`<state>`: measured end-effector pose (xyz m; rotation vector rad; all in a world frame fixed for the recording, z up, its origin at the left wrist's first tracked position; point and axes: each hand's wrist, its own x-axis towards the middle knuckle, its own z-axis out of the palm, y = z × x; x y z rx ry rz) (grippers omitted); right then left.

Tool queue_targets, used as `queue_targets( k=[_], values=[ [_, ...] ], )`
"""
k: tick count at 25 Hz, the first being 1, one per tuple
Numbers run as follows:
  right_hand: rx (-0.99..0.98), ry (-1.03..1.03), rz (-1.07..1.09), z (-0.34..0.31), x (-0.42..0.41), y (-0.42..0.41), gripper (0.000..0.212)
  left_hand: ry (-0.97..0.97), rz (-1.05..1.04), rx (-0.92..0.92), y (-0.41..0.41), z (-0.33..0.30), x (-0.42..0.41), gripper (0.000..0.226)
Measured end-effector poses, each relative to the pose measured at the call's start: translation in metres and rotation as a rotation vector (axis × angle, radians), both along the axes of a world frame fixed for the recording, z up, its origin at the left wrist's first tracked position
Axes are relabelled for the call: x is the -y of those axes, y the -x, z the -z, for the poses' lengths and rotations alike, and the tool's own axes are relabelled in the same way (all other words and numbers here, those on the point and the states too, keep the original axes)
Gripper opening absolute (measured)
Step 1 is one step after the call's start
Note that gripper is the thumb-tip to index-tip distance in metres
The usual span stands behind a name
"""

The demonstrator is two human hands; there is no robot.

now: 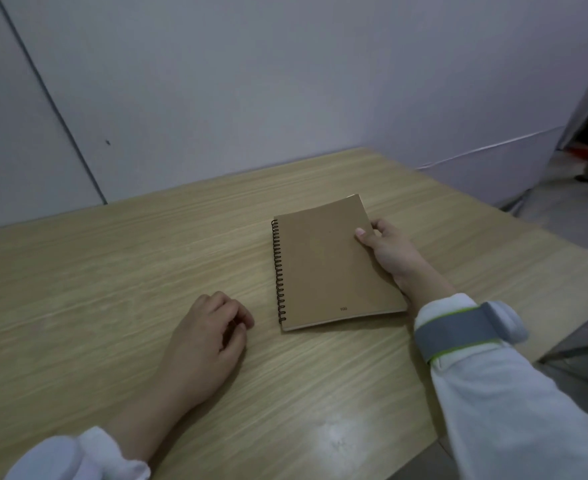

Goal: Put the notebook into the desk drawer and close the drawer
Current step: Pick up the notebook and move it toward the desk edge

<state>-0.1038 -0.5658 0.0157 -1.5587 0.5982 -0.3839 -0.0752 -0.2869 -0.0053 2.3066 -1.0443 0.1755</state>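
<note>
A brown spiral-bound notebook [327, 265] lies on the wooden desk [112, 271], its black wire spine to the left. My right hand [387, 249] grips its right edge, thumb on the cover and fingers under it, so that edge looks slightly lifted. My left hand [209, 337] rests on the desk to the left of the notebook with its fingers curled and nothing in it. No drawer shows in this view.
A grey-white wall [251, 81] runs right behind the desk. The desk's right edge drops off to a floor [562, 202], where a doorway and someone's feet show at the far right. A grey band [465, 330] wraps my right sleeve.
</note>
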Motion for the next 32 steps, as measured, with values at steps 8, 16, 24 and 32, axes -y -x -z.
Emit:
queue_targets(
  k=[8,16,24,32],
  values=[
    [-0.037,0.176,0.076,0.000,0.045,-0.002,0.029,-0.058,0.075,0.030,0.014,-0.003,0.047,0.013],
    [-0.126,0.160,0.133,-0.002,0.079,-0.006,0.047,-0.067,0.111,0.029,0.020,-0.001,0.078,0.015],
    [-0.177,0.364,0.113,0.002,0.094,-0.012,0.034,-0.027,0.103,-0.062,0.011,0.000,0.091,0.012],
    [-0.287,0.699,0.145,0.008,0.096,-0.009,0.026,-0.008,0.109,-0.103,0.010,0.000,0.092,0.012]
  ],
)
